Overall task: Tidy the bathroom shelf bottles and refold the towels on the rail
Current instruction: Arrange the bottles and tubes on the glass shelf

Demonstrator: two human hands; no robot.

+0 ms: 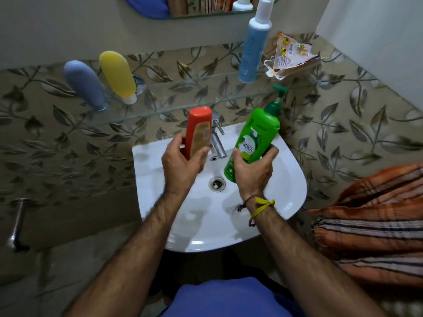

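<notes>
Over a white sink (286,179), the left hand (180,162) grips an orange bottle (198,131), the right hand (253,167) a green pump bottle (254,136), both upright, leaning away. Beyond, blue bottle (84,84), yellow bottle (117,76) and tall spray bottle (253,46) stand on the glass shelf (174,104); striped towels (375,225) hang right.

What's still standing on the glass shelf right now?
On the glass shelf: a blue bottle, yellow bottle, tall light-blue bottle and crumpled sachets. Nothing appears hidden.
</notes>
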